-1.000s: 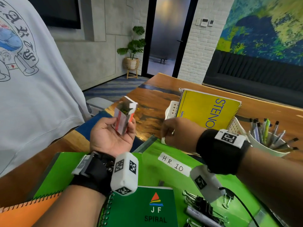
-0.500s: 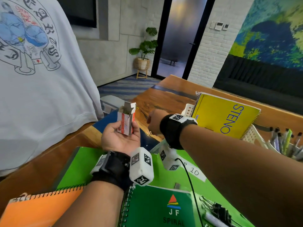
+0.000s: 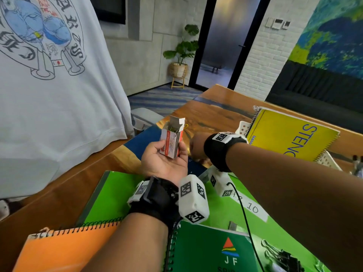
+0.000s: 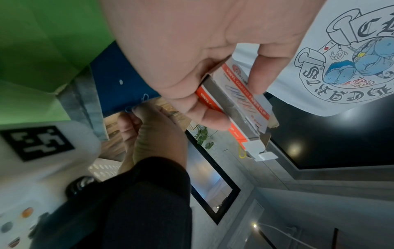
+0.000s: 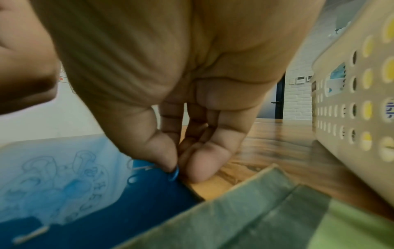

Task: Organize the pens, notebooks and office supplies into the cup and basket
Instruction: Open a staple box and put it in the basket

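Note:
My left hand [image 3: 167, 154] holds a small red-and-white paper clip box [image 3: 171, 141] [image 4: 236, 104] upright with its top flap open, above the table's blue patch. My right hand [image 3: 196, 147] [image 5: 181, 165] reaches down just right of the box and pinches a blue paper clip [image 5: 173, 174] [image 4: 129, 109] at the edge of the blue surface [image 5: 136, 198]. The white perforated basket [image 5: 349, 107] [image 3: 242, 128] stands right of that hand and holds a yellow steno notebook [image 3: 290, 134]. The pen cup is barely visible at the right edge.
A green folder [image 3: 117, 191] lies under my wrists, with an orange spiral notebook [image 3: 64, 250] and a green spiral notebook [image 3: 212, 250] on it. Black binder clips [image 3: 280, 256] lie at the lower right. A person in a white printed shirt [image 3: 49, 85] stands at the table's left side.
My right hand moved left from the basket front to the table beside the box and now pinches a blue clip. The left hand kept the box steady while the head view swung left.

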A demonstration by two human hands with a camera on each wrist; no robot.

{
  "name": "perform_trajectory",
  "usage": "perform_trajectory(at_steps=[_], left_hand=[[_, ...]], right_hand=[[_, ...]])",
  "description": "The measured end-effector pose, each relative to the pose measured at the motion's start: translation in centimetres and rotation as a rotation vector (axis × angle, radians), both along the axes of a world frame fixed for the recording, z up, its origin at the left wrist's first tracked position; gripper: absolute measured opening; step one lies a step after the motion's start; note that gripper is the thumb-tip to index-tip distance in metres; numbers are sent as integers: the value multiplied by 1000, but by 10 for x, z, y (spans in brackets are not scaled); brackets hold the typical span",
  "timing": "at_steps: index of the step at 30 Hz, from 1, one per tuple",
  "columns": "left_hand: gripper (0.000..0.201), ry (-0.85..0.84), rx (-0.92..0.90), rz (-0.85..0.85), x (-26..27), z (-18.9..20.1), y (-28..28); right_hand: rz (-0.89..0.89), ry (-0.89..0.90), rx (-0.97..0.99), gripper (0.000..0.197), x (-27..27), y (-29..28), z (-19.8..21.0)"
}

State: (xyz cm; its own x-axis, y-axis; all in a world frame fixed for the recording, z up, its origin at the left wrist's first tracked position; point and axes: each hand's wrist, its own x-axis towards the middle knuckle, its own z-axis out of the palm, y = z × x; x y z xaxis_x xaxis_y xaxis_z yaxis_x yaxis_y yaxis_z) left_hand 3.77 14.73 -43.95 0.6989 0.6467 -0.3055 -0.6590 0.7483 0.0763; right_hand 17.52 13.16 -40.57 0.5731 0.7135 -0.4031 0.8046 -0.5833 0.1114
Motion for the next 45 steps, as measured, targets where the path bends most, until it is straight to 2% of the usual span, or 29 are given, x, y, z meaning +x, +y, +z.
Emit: perform_trajectory(at_steps=[3, 5, 8, 11, 13, 16, 19, 24, 30, 32, 34, 36, 37, 38, 40, 42, 45], left_hand=[[44, 5, 27, -14, 1, -1, -1], [41, 18, 48, -28, 1, -2, -3], [39, 53, 80, -50, 3, -4, -5], [43, 90, 86, -72, 5, -5, -8], [45, 99, 126, -126, 7, -3, -13], [39, 72, 177, -247, 7, 2, -22], [49, 51, 213, -275, 8, 3, -26], [65, 30, 261, -310, 9, 0, -25], [62, -1, 301, -340, 11, -1, -28], [53, -32, 285, -330, 9, 1, -27], [38, -110, 235, -302, 8, 1, -23], [33, -152, 188, -272, 6, 2, -18], [36, -146, 175, -257, 5, 2, -17], [42, -133, 166, -245, 5, 3, -17], [47, -124, 153, -240, 5, 4, -18], [46, -135, 152, -260, 5, 5, -20], [41, -150, 130, -310, 4, 5, -18]], right_hand=[[15, 41, 9, 17, -3, -8, 4], [22, 18, 107, 11, -2, -15, 16], [-80, 74, 551, 3, -4, -33, 50], [-117, 331, 1140, 11, -20, -57, 82], [-35, 411, 1266, 8, -36, -68, 90], [102, 230, 1148, 13, -43, -77, 80], [80, 112, 1063, 18, -34, -86, 71], [42, 197, 980, 11, -27, -105, 65], [-8, 285, 880, 4, -19, -117, 79], [17, 278, 922, 3, -18, -120, 82], [-8, 281, 1095, 8, -15, -122, 81], [-71, 310, 1216, 14, -12, -123, 73], [-80, 300, 1171, 15, -11, -123, 66], [-58, 249, 1020, 15, -11, -123, 57], [81, 87, 586, 20, -15, -122, 40], [238, -49, 264, 31, -23, -120, 26], [383, -171, 77, 42, -35, -117, 13]])
